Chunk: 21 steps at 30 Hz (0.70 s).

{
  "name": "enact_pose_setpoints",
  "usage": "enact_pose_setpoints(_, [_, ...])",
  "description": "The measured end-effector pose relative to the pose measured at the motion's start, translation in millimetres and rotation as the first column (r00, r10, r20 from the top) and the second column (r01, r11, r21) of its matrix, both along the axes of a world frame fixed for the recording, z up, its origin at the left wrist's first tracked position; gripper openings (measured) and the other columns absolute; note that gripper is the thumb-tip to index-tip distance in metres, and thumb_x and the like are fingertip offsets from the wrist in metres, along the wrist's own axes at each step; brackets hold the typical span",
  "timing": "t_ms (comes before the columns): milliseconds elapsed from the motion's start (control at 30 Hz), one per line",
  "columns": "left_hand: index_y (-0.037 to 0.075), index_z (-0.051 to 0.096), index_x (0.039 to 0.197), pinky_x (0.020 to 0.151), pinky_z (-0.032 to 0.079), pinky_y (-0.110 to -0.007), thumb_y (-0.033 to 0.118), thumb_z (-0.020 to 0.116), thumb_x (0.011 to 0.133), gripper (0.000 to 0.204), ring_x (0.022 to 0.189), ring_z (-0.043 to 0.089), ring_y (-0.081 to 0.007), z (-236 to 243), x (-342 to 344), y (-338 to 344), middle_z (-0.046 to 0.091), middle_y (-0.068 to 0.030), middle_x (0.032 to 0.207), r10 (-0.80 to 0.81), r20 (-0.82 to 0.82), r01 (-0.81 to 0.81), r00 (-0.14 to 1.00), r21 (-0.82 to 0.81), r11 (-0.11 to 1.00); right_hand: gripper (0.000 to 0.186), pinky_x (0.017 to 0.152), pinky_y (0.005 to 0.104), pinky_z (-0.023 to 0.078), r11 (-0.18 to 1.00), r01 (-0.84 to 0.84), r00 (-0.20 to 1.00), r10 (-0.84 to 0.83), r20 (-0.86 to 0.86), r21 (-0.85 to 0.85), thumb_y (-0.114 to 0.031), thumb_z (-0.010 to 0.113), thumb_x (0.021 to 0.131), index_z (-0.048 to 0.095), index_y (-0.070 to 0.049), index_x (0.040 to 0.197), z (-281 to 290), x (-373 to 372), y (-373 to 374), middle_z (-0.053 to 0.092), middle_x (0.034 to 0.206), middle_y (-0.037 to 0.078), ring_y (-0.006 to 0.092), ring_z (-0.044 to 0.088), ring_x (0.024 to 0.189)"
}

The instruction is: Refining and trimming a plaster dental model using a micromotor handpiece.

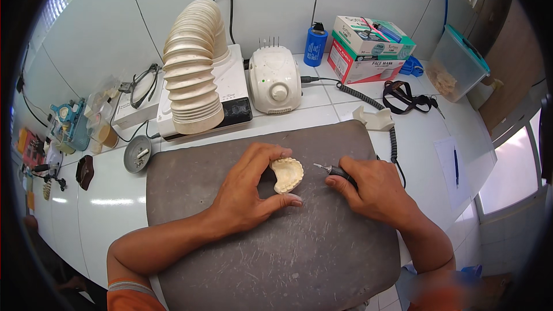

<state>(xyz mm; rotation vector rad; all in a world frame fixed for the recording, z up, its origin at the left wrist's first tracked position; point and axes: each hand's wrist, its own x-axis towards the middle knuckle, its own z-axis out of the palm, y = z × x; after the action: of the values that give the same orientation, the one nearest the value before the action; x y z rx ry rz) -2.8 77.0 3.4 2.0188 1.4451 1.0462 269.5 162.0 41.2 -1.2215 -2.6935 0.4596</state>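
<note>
My left hand (pixel 247 187) grips a cream-coloured dental cast (pixel 288 174), thumb below it and fingers above. The cast is arch-shaped, with a row of teeth along its right side. In my right hand (pixel 371 187) is a dark rotary handpiece (pixel 344 175), its thin metal bur pointing left toward the cast. A small gap separates the bur's tip from the teeth. Both hands are over a scratched grey-brown mat (pixel 259 259). Part of the handpiece is hidden under my right hand.
Behind the mat stand a ribbed suction hose (pixel 193 69) and a white control unit (pixel 275 80) with a knob. A coiled cord (pixel 360 95) runs near a white handpiece rest (pixel 373 120). A small metal bowl (pixel 137 154) sits left, and mask boxes (pixel 368 52) are at the back right.
</note>
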Motion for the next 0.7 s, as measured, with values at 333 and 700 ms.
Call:
enact_pose_setpoints(333, [0.010, 0.056, 0.161, 0.125, 0.037, -0.055, 0.039, 0.093, 0.090, 0.085, 0.162, 0.044, -0.0420, -3.8, -2.4, 1.6, 0.060, -0.0176, 0.163, -0.095, -0.211, 0.082, 0.973, -0.068, 0.994, 0.048, 0.067, 0.0543, 0.054, 1.000, -0.011, 1.000, 0.012, -0.023, 0.023, -0.050, 0.067, 0.111, 0.063, -0.005, 0.094, -2.6, 0.9, 0.7, 0.073, 0.076, 0.015, 0.0424, 0.072, 0.070])
enact_pose_setpoints(700, [0.008, 0.048, 0.165, 0.126, 0.035, -0.057, 0.044, 0.093, 0.090, 0.094, 0.159, 0.043, -0.0447, -4.6, 0.2, -2.4, 0.054, -0.0230, 0.159, -0.065, -0.229, 0.063, 0.971, -0.015, 0.998, 0.047, 0.067, 0.0541, 0.054, 1.000, -0.009, 1.000, 0.009, -0.009, 0.008, -0.049, 0.067, 0.111, 0.062, -0.006, 0.094, -1.2, 1.1, -0.8, 0.073, 0.077, 0.015, 0.0419, 0.073, 0.071])
